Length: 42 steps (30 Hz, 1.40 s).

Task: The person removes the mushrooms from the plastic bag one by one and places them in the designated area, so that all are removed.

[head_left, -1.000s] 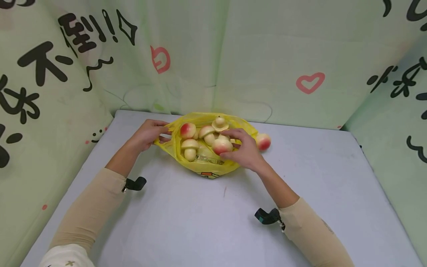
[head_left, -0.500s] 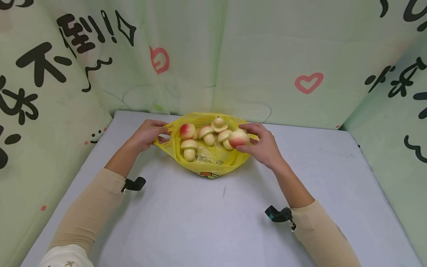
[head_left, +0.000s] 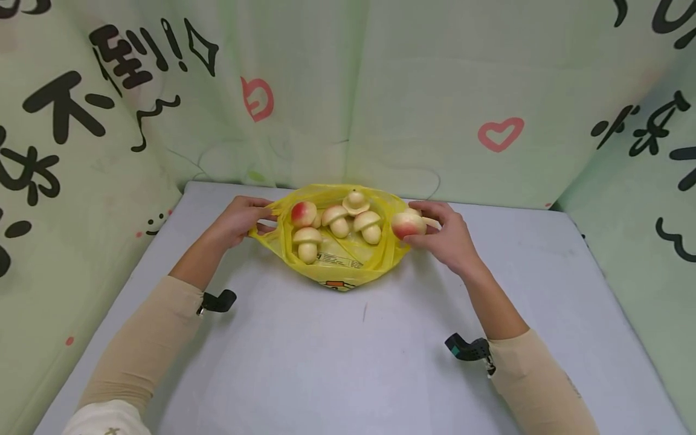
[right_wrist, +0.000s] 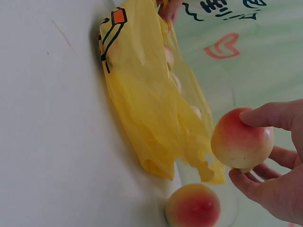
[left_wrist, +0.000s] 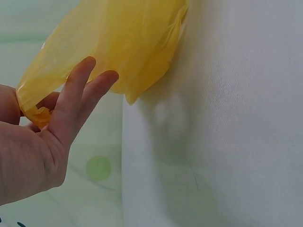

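Note:
A yellow plastic bag (head_left: 375, 270) lies with its mouth spread at the table's back. My left hand (head_left: 239, 221) grips the bag's handle at its left end; in the left wrist view two fingers (left_wrist: 73, 97) extend beside the plastic. Inside the bag are several cream toy mushrooms (head_left: 371, 227), one with a red-tinged cap (head_left: 303, 214). At the bag's right rim, my right hand (head_left: 451, 241) pinches another red-tinged toy mushroom (head_left: 408, 225) between thumb and fingers. The right wrist view shows its round cap (right_wrist: 244, 139) up close, just off the bag.
Another red-tinged toy mushroom (right_wrist: 194, 206) rests on the table beside the bag's right end; my right hand mostly hides it in the head view. A pale table (head_left: 326, 362) spreads in front. Printed green curtains (head_left: 435, 72) stand close behind and at both sides.
My right hand has moved right from over the bag's middle to its right rim, carrying the toy mushroom. My left hand keeps its grip on the handle.

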### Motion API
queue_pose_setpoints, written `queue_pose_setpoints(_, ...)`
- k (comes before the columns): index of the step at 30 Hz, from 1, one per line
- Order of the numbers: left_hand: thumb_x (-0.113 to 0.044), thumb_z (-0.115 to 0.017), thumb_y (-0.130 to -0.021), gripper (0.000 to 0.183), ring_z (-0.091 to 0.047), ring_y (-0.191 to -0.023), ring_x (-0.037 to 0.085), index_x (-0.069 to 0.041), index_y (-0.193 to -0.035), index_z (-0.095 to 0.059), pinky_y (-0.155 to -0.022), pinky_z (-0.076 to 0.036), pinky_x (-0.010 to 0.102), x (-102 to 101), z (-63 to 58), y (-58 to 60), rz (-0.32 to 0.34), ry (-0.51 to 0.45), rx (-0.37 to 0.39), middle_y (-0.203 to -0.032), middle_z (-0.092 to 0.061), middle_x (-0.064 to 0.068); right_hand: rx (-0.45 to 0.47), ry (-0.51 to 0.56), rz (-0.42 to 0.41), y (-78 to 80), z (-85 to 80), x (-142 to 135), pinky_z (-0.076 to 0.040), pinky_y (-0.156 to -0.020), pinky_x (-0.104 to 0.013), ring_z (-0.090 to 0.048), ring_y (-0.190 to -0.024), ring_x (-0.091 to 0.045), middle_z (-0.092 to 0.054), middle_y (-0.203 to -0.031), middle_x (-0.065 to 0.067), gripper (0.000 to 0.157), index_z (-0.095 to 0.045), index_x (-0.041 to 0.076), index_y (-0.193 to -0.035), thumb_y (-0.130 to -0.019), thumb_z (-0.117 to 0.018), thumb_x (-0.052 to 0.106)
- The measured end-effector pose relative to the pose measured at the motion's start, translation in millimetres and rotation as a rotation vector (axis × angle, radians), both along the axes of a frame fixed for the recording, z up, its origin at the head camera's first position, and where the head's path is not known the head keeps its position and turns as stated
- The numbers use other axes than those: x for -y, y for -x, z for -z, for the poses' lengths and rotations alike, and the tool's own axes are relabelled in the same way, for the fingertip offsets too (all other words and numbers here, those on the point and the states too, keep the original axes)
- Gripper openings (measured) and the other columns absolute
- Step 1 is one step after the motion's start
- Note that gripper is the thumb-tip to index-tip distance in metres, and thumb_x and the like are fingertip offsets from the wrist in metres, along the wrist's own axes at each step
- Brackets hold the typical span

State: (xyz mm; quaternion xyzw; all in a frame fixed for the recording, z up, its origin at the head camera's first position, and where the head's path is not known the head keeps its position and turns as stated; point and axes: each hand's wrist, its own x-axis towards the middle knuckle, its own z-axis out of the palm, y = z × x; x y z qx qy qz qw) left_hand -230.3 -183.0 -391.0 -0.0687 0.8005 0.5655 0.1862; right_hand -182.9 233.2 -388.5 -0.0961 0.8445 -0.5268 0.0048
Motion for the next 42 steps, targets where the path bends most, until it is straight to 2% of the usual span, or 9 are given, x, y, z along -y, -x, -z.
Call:
queue_pose_setpoints(8,-0.02,-0.049,-0.111,0.046,-0.074,-0.074,0.009,0.002,-0.152,-0.049,-0.074,-0.061,0.018,1.2,-1.4,-1.6,0.009,-0.001,-0.002,-0.138,-0.059,0.025,0.044,-0.014,0.061,4.7,-4.2,-25.9,-0.052,-0.108,-0.025,-0.05,-0.135,-0.024,-0.05,-0.151,-0.009,0.063,-0.06,0.009,-0.146,-0.088,-0.083,0.01)
queue_pose_setpoints(14,-0.019,-0.049,-0.111,0.045,-0.074,-0.073,0.009,0.002,-0.151,-0.05,-0.072,-0.06,0.018,1.4,-1.0,-2.0,0.005,-0.009,-0.004,-0.138,-0.059,0.026,0.151,-0.089,0.106,10.4,-4.1,-48.3,-0.051,-0.109,-0.033,-0.045,-0.144,-0.028,-0.049,-0.157,-0.006,0.065,-0.055,0.016,-0.152,-0.092,-0.08,0.021)
queue_pose_setpoints(19,-0.02,-0.05,-0.111,0.045,-0.074,-0.073,0.009,0.002,-0.151,-0.05,-0.072,-0.06,0.018,0.2,-0.6,-2.0,0.008,0.0,-0.004,-0.136,-0.06,0.025,0.217,-0.111,0.122,13.4,-0.1,-62.9,-0.047,-0.109,-0.037,-0.042,-0.146,-0.028,-0.048,-0.157,-0.007,0.067,-0.052,0.018,-0.154,-0.093,-0.08,0.025)
queue_pose_setpoints(27,-0.02,-0.051,-0.111,0.047,-0.073,-0.073,0.009,0.002,-0.152,-0.049,-0.072,-0.06,0.017,-0.4,-2.4,-2.5,0.007,-0.015,0.006,-0.14,-0.058,0.026,0.269,-0.152,0.059,16.6,4.3,-79.4,-0.045,-0.106,-0.036,-0.043,-0.145,-0.031,-0.043,-0.162,-0.008,0.065,-0.051,0.015,-0.154,-0.094,-0.074,0.017)
queue_pose_setpoints(32,-0.02,-0.052,-0.111,0.047,-0.073,-0.074,0.01,0.001,-0.152,-0.049,-0.073,-0.06,0.017,-0.6,-2.4,-2.9,0.01,-0.01,0.008,-0.141,-0.058,0.026,0.278,-0.196,0.027,15.2,8.1,-86.2,-0.04,-0.118,-0.057,-0.033,-0.151,-0.037,-0.041,-0.162,-0.012,0.062,-0.052,0.014,-0.154,-0.095,-0.07,0.014)
queue_pose_setpoints(34,-0.02,-0.051,-0.111,0.047,-0.073,-0.073,0.01,0.002,-0.152,-0.049,-0.073,-0.06,0.017,-0.5,-2.0,-2.9,0.008,-0.013,0.008,-0.141,-0.058,0.026,0.28,-0.207,0.017,15.3,9.9,-88.0,-0.037,-0.12,-0.061,-0.031,-0.152,-0.039,-0.041,-0.162,-0.014,0.061,-0.052,0.012,-0.153,-0.094,-0.068,0.012)
queue_pose_setpoints(42,-0.019,-0.051,-0.11,0.047,-0.073,-0.071,0.009,0.003,-0.152,-0.049,-0.072,-0.06,0.017,0.1,0.1,-2.4,0.009,-0.028,0.011,-0.141,-0.058,0.027,0.3,-0.22,-0.026,18.9,18.9,-91.2,-0.04,-0.116,-0.056,-0.033,-0.15,-0.04,-0.041,-0.161,-0.017,0.062,-0.053,0.009,-0.152,-0.092,-0.069,0.006)
